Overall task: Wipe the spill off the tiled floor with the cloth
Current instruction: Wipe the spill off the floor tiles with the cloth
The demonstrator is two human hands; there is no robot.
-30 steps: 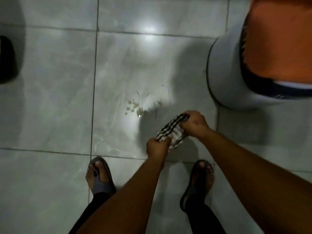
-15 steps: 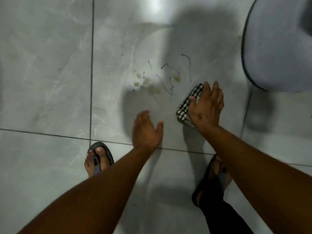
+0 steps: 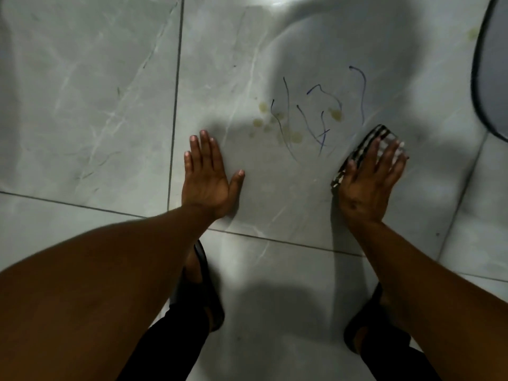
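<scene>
The spill (image 3: pixel 288 130) is a cluster of yellowish drops with thin blue scribble lines across them, on a grey marbled floor tile (image 3: pixel 247 64). A folded black-and-white checked cloth (image 3: pixel 367 144) lies on the tile just right of the spill. My right hand (image 3: pixel 368 182) presses flat on top of the cloth, fingers spread, covering most of it. My left hand (image 3: pixel 206 177) rests flat on the tile left of the spill, palm down, fingers apart, holding nothing.
A round grey bin base (image 3: pixel 492 64) stands at the upper right edge. My two feet in dark sandals (image 3: pixel 203 292) stand on the near tile below my hands. Another yellowish spot (image 3: pixel 473 33) sits near the bin.
My left hand let go of the cloth and went down flat on the floor. My right hand laid the cloth on the tile beside the spill. The view dropped closer to the floor.
</scene>
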